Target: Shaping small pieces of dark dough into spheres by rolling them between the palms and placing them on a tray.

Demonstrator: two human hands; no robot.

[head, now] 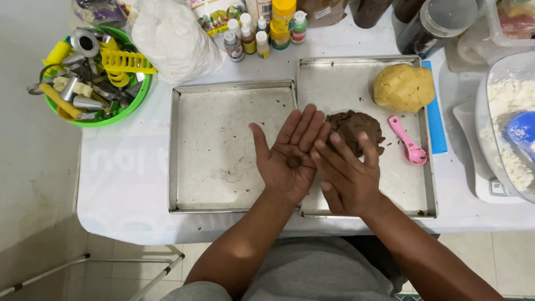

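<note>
dough ball on left palm, trays beneath

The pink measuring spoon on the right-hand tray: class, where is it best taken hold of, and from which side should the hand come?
Take the pink measuring spoon by its long, slim handle, near the upper end. It lies flat on the right tray, bowl towards the near edge, handle pointing up and left towards the brown dough. Coming from above and the right looks best, since that side is bare, with a pinch grip across the handle's width.

A worktop under a white cloth stands against a pale wall. Below its near edge lies a light tiled floor, crossed by a thin metal frame.
</note>
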